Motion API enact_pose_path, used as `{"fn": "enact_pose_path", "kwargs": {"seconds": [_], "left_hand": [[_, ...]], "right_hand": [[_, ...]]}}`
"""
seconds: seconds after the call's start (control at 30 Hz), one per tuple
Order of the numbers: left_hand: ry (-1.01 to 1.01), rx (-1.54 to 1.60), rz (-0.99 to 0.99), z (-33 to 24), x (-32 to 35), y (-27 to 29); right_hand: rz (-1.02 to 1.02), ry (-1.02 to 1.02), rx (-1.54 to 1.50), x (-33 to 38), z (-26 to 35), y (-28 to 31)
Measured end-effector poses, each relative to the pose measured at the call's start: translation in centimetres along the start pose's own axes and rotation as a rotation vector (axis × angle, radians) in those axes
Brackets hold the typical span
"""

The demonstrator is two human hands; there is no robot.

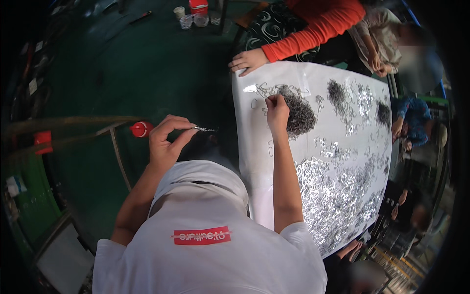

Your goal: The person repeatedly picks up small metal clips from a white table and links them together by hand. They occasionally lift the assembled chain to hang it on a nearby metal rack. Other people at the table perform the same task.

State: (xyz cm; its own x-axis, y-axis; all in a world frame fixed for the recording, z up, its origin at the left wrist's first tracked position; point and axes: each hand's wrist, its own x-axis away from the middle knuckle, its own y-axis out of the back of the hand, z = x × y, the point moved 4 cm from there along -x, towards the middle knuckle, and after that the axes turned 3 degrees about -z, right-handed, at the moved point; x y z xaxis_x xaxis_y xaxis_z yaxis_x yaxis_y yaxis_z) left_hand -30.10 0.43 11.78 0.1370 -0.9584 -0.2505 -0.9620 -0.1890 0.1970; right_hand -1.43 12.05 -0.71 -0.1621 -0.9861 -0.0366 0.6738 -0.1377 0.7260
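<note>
My left hand point(166, 142) is off the table's left side, pinching a short row of small metal rings point(203, 129) between thumb and fingers. My right hand point(277, 109) reaches onto the white-covered table point(254, 161), fingers closed at the edge of a dark pile of small metal rings point(299, 115); whether it holds one I cannot tell. More shiny metal rings point(333, 196) are spread across the table's near right part.
Another person's hand point(247, 61) in an orange sleeve rests on the table's far corner. More people sit along the right side. A red-capped bottle point(141, 129) sits on a metal frame to the left. A red container point(198, 6) and cups stand on the green floor.
</note>
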Motion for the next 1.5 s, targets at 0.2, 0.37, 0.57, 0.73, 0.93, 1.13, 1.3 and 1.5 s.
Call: {"fn": "enact_pose_path", "kwargs": {"seconds": [0.2, 0.37, 0.57, 0.73, 0.93, 1.13, 1.3, 1.5], "left_hand": [[-0.038, -0.069, -0.127, -0.8, 0.8, 0.1], [-0.008, -0.104, -0.279, -1.7, 1.6, 1.2], [-0.082, -0.210, -0.441, -2.6, 3.0, 4.0], [-0.077, -0.247, -0.620, -2.6, 4.4, 6.7], [-0.080, -0.256, -0.775, -2.1, 5.5, 10.7], [-0.084, -0.304, -0.924, -1.8, 6.5, 15.5], [-0.012, -0.343, -0.996, -1.8, 7.8, 19.2], [-0.091, -0.553, -1.126, -2.3, 9.3, 23.7]], "right_hand": [[0.370, -0.133, -0.774, 3.4, 9.7, 1.1], [0.632, -0.098, -0.983, 7.3, 17.9, 1.8], [0.789, 0.164, -0.987, 9.2, 23.6, -0.1], [0.854, 0.274, -0.916, 10.1, 26.6, -2.6], [0.916, 0.370, -0.888, 11.6, 30.5, -6.0], [1.003, 0.458, -0.863, 13.6, 35.2, -9.7], [1.083, 0.507, -0.818, 15.6, 38.8, -12.4], [1.139, 0.603, -0.945, 18.5, 43.6, -15.6]]}}
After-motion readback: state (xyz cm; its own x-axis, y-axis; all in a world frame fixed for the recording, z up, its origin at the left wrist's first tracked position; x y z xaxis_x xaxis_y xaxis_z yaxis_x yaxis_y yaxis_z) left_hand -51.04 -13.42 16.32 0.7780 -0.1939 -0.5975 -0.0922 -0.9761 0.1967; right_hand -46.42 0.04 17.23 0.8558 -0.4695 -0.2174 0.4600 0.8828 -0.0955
